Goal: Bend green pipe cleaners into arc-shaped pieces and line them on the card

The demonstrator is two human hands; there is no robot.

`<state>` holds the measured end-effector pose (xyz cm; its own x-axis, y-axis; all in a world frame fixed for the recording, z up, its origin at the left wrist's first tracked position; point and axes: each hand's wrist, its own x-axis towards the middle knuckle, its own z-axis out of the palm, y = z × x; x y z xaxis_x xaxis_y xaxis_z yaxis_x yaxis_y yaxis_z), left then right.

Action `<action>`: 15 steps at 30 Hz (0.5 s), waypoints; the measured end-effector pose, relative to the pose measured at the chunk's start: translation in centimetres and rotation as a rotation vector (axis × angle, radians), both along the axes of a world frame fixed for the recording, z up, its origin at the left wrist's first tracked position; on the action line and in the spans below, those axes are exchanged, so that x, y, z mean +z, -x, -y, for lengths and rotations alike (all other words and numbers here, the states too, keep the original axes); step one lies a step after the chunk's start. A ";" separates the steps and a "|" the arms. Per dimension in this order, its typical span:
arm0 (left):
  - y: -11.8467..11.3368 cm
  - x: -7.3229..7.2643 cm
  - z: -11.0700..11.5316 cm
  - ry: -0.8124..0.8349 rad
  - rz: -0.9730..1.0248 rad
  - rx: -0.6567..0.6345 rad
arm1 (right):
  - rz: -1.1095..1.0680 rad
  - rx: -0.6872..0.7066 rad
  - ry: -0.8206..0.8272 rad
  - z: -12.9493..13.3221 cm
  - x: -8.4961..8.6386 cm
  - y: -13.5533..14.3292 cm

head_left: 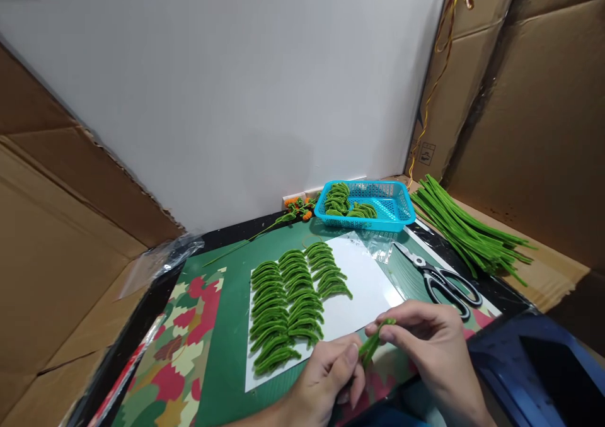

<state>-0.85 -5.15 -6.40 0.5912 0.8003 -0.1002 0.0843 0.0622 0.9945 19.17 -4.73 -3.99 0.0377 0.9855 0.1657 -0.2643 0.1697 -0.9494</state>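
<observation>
Between my two hands is a short green pipe cleaner point(371, 346), bent or doubled over. My left hand point(331, 371) pinches its lower left end between thumb and fingers. At its upper end, my right hand point(425, 342) grips it with thumb and fingertips. Just beyond my hands lies a white sheet point(362, 276) bearing several curved green pipe-cleaner pieces point(288, 298) laid in three columns, the right one shorter. Scissors point(439, 279) with black and grey handles lie past my right hand, blades pointing away to the left.
A blue plastic basket point(387, 225) at the back holds more curved green pieces. Long green pipe cleaners point(466, 228) lie bundled at right. Orange flowers on a green stem point(297, 208) lie left of the basket. Cardboard point(534, 99) and a white panel point(236, 87) enclose the table.
</observation>
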 end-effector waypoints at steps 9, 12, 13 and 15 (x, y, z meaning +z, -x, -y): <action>-0.2 0.6 -0.1 0.266 0.215 -0.039 | 0.085 -0.019 -0.041 0.1 0.1 0.0; -0.2 0.5 0.0 0.337 0.296 -0.034 | 0.117 -0.017 -0.057 0.1 0.1 0.0; -0.2 0.6 0.0 0.346 0.301 -0.047 | 0.118 -0.015 -0.059 0.2 0.1 0.0; -0.1 0.7 0.1 0.340 0.265 -0.071 | 0.109 -0.010 -0.050 0.2 0.1 0.1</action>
